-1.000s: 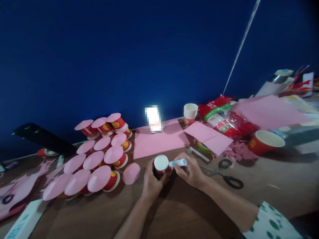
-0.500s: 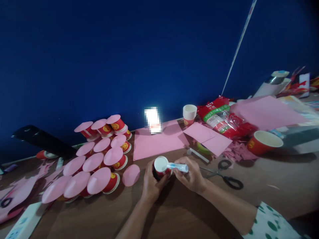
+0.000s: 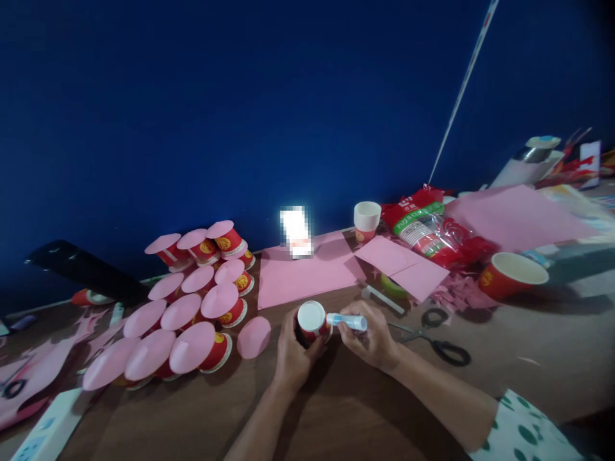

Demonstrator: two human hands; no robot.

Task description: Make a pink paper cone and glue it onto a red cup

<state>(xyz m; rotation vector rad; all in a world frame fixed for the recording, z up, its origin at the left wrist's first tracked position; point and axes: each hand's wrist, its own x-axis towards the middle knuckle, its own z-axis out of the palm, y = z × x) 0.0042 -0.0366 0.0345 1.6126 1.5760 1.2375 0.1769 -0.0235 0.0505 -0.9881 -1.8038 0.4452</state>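
My left hand (image 3: pixel 294 355) is wrapped round a red paper cup (image 3: pixel 313 319) that stands upside down, its white base facing up. In my right hand (image 3: pixel 368 336) is a white and blue glue stick (image 3: pixel 350 321), held nearly level, its tip at the right edge of the cup's base. A pink paper disc (image 3: pixel 254 337) lies on the table to the left of my left hand. Further left stand several upturned red cups topped with pink paper cones (image 3: pixel 192 347).
Scissors (image 3: pixel 444 346) lie right of my right hand. Behind are pink sheets (image 3: pixel 307 272), a bright blurred-out object, an upright cup (image 3: pixel 367 221) and a red plastic bag (image 3: pixel 432 227). Another cup (image 3: pixel 512 275) tilts at the right, and a power strip (image 3: pixel 50 426) is at lower left.
The glue stick and my right hand have moved slightly right, so the tip has gone from over the cup's base to its edge. My left hand still holds the cup.
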